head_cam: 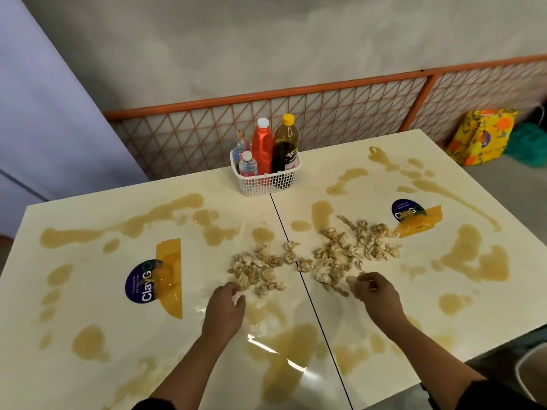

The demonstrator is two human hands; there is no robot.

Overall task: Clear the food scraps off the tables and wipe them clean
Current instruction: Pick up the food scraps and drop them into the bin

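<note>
Forearms low in frame, my left hand (226, 303) w/ fingers curled, pinching one of the food scraps (260, 269) heaped across the seam btwn both desks (207, 184), right hand (377, 291) fingers curled at the heap's edge, grip can't tell, prob gathering before brown spills (473, 255) get wiped.

Left table (97, 306): cream top, brown spills (88, 343), ClayGo sticker (142, 281) under yellow tape (170, 261).
Right table (325, 161): the same spills, sticker and tape.
Middle: food scraps (334, 255) scattered across both tables.
Far edge: white basket (266, 182) straddling the seam.
</note>
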